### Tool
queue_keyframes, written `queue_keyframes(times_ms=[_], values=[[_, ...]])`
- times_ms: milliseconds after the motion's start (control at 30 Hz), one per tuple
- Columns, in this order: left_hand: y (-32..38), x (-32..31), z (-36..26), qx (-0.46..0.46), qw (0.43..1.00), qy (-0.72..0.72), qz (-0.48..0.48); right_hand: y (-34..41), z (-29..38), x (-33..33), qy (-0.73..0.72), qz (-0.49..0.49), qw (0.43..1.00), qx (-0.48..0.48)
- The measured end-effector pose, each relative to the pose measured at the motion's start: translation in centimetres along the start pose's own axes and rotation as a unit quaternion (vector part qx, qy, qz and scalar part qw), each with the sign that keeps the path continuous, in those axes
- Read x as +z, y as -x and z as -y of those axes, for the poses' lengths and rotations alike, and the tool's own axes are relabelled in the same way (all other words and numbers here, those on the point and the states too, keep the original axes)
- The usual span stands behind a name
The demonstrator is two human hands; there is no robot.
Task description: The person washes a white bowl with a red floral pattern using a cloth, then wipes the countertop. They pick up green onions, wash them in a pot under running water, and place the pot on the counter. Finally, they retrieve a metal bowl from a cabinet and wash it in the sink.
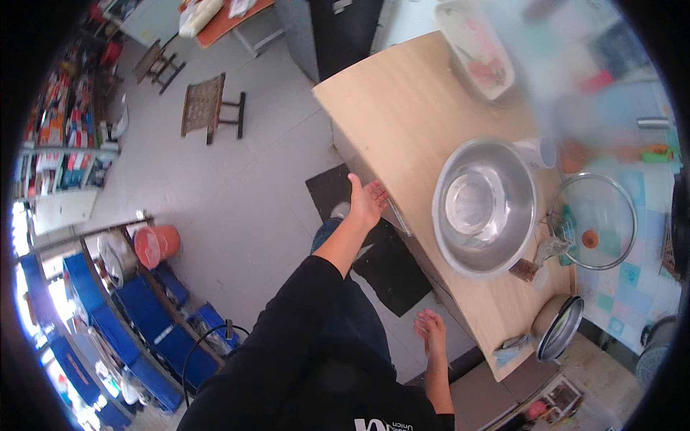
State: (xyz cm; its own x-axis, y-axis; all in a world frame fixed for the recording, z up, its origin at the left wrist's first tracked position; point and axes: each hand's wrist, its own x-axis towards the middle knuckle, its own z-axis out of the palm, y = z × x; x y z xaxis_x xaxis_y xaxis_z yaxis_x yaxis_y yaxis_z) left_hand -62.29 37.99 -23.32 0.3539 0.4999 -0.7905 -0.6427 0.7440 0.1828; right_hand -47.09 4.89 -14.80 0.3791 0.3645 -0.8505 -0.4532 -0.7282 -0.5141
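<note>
My left hand [368, 203], palm up with fingers spread, is beside the edge of a light wooden tabletop [409, 124] and holds nothing. Lower down, my right hand [430, 326] hangs apart from the table's edge, its fingers loosely bent and empty. A large stainless steel basin [485, 207] stands on the tabletop to the right of my left hand. Behind it are a white cup [539, 152] and a glass pot lid [592, 221] with a metal rim. A brown-covered jar [524, 270] lies near the basin's rim, and a metal pot [558, 328] sits at the table's corner.
A long white tray [477, 48] is at the table's far end. Dark mats [393, 275] lie on the floor under my arms. Small folding stools [202, 106] stand on the floor at upper left. An orange bucket [157, 245] and blue bins [143, 301] are at left.
</note>
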Motion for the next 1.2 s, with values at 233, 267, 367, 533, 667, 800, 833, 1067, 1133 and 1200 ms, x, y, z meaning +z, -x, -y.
queue_keyframes(times_ms=[233,267,367,533,667,800,833,1067,1133,1200], values=[[5.3,-10.0,-6.9,0.141,0.940,-0.274,-0.148,0.7,2.9,6.9,0.181,0.088,0.978,-0.048],[6.2,-11.3,-8.3,0.230,0.895,-0.337,-0.178,0.2,3.2,8.3,0.210,0.092,0.972,-0.048],[7.5,-14.4,-13.9,0.395,0.698,-0.522,-0.291,-2.0,3.9,12.8,0.234,0.145,0.958,-0.082],[6.9,-16.1,-23.1,0.503,0.495,-0.639,-0.307,-6.6,3.7,20.7,0.321,0.131,0.930,-0.121],[5.6,-16.8,-26.7,0.541,0.465,-0.651,-0.259,-11.2,3.7,25.9,0.411,0.058,0.887,-0.202],[5.0,-17.0,-27.4,0.558,0.470,-0.643,-0.234,-14.5,3.9,30.1,0.403,0.035,0.888,-0.220],[5.1,-16.9,-27.3,0.552,0.472,-0.649,-0.228,-14.8,3.8,30.9,0.401,0.041,0.889,-0.215],[6.0,-16.3,-27.3,0.502,0.503,-0.674,-0.203,-13.6,2.4,31.8,0.397,0.038,0.896,-0.193],[5.8,-16.3,-27.3,0.530,0.489,-0.660,-0.212,-13.9,2.7,31.0,0.382,0.017,0.895,-0.230],[5.4,-16.6,-27.3,0.530,0.471,-0.671,-0.215,-15.4,3.9,30.4,0.392,-0.055,0.892,-0.221]])
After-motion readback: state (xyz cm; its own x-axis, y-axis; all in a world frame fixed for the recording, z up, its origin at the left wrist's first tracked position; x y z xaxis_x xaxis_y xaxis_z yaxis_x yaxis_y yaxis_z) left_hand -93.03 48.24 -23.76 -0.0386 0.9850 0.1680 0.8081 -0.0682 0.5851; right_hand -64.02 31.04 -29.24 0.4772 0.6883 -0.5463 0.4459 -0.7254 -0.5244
